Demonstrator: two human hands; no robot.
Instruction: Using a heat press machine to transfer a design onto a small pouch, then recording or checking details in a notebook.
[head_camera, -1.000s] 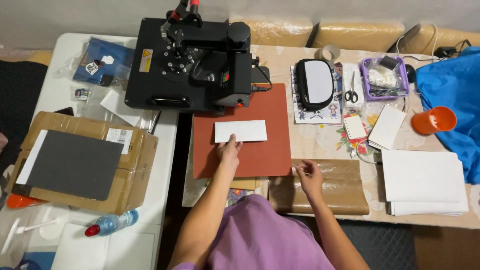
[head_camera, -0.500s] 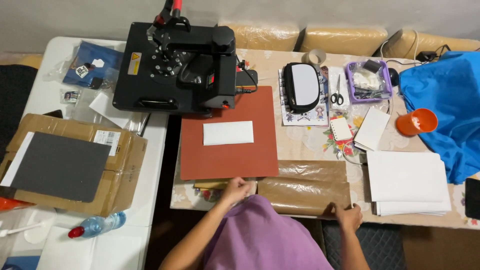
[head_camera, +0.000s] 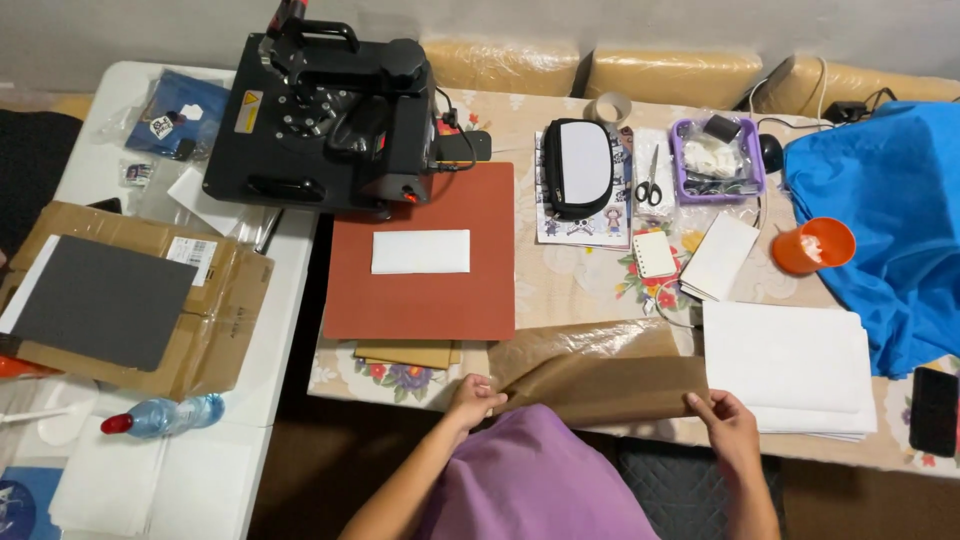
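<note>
While both hands sit at the near edge of the counter (head_camera: 600, 290), each one pinches a corner of the brown paper sheet (head_camera: 600, 375). The left hand (head_camera: 475, 398) has its fingers (head_camera: 488, 392) pressed together on the sheet's left end, and the right hand (head_camera: 725, 422) has its fingers (head_camera: 700, 402) closed on the right end. Between the two hands the sheet lies folded and slightly rumpled, partly hanging over the counter's edge above the purple shirt (head_camera: 540, 480).

Just beyond the left fingers lies a rust-red mat (head_camera: 420, 300) with a white rectangular blank (head_camera: 420, 251) on it, and farther out stands a black heat press (head_camera: 330, 120). A stack of tan envelopes (head_camera: 405, 353) peeks from under the mat, close to the left hand. Right beside the right fingers rests a stack of white paper (head_camera: 790, 365). Farther away from that hand are an orange cup (head_camera: 812, 245), a blue cloth (head_camera: 890, 200), scissors (head_camera: 652, 180) and a purple tray (head_camera: 718, 155). Well off to the left are a flattened cardboard box (head_camera: 130, 290) and a water bottle (head_camera: 160, 415).
</note>
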